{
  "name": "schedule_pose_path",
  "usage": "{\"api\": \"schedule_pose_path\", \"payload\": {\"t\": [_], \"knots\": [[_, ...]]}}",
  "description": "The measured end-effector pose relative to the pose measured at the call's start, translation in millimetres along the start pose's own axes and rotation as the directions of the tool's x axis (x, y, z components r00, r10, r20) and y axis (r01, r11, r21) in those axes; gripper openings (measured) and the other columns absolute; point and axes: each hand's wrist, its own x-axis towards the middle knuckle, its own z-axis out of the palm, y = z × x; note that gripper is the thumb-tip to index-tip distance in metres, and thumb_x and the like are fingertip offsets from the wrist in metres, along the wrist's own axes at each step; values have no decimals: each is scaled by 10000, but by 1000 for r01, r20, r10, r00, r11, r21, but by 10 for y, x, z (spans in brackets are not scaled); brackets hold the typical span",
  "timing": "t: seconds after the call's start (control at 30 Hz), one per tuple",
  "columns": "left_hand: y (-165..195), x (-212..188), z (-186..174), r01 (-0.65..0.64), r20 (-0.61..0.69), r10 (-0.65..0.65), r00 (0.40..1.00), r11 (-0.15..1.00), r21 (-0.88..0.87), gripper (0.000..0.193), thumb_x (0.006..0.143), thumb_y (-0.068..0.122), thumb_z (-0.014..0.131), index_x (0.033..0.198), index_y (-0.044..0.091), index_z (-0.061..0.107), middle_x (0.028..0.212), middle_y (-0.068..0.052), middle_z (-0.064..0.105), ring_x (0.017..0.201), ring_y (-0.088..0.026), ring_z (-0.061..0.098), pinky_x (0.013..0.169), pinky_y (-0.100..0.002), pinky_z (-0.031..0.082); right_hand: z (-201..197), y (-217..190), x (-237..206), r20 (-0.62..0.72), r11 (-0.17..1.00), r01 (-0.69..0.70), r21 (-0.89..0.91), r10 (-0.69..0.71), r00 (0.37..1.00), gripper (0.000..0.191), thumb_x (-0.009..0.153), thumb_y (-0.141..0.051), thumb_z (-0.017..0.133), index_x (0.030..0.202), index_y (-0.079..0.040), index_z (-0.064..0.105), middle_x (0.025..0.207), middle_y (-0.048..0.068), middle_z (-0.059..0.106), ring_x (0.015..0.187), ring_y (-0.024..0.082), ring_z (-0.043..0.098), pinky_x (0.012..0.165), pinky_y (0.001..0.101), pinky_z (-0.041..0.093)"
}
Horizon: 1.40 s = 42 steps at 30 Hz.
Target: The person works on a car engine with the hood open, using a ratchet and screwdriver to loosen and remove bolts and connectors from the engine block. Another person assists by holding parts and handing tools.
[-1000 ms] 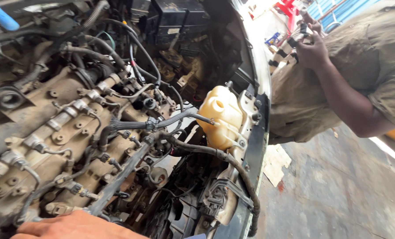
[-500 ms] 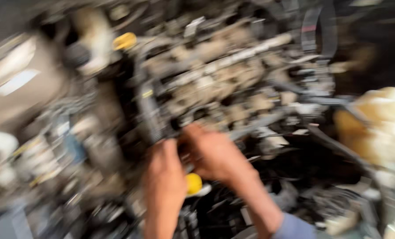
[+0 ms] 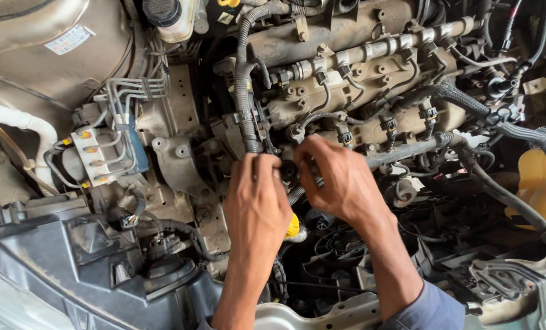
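Since half a second ago the blur has settled and both hands sit mid-frame over the engine. Left hand and right hand pinch a small dark connector between fingertips, steadying it beside the ribbed black hose. Yellow dipstick handle peeks out below. Grimy cast-metal engine block; translucent yellowish reservoir at right edge.

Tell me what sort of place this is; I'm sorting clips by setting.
Probably a car repair spot: both hands work in an open engine bay, among corrugated hoses and a headlight housing.
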Motion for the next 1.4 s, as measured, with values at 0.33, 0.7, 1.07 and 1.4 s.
{"api": "schedule_pose_path", "payload": {"t": [0.33, 0.7, 1.07, 1.4], "knots": [[73, -2, 76, -67, -116, 21, 993, 910, -410, 275, 1143, 123, 405, 1325, -21, 552, 1294, -176, 642, 1212, -315, 681, 1040, -422, 557, 14, -162, 20, -59, 482, -74, 873, 254, 965, 162, 1088, -74, 473, 1200, -7, 568, 1116, 74, 657, 1053, 166, 677, 887, 374, 625], [146, 15, 42, 63, -32, -94, 995, 847, -528, 901, 1076, 709, 128, 1327, -29, 580, 1390, -197, 597, 1259, -319, 667, 953, -395, 632, -127, -110, 32, 124, 411, -251, 876, 312, 942, 360, 1085, -324, 452, 1221, -18, 585, 1146, 111, 692, 1125, 200, 688, 934, 407, 631], [121, 31, 41, 55, -34, -84, 996, 858, -510, 849, 1087, 696, 215, 1331, -36, 571, 1379, -197, 602, 1244, -305, 685, 933, -386, 650, -185, -67, 24, 164, 291, -242, 926, 269, 949, 372, 1062, -326, 470, 1243, -20, 578, 1192, 129, 687, 1178, 218, 677, 947, 455, 643], [96, 7, 20, -155, -109, 123, 986, 912, -379, 501, 1088, 488, 435, 1186, 38, 633, 1176, -147, 685, 1073, -305, 700, 891, -429, 580, -18, -335, 11, -258, 899, -29, 437, 156, 953, 96, 1021, -1, 593, 1099, 1, 650, 970, 68, 738, 849, 128, 719, 744, 269, 577]]}}
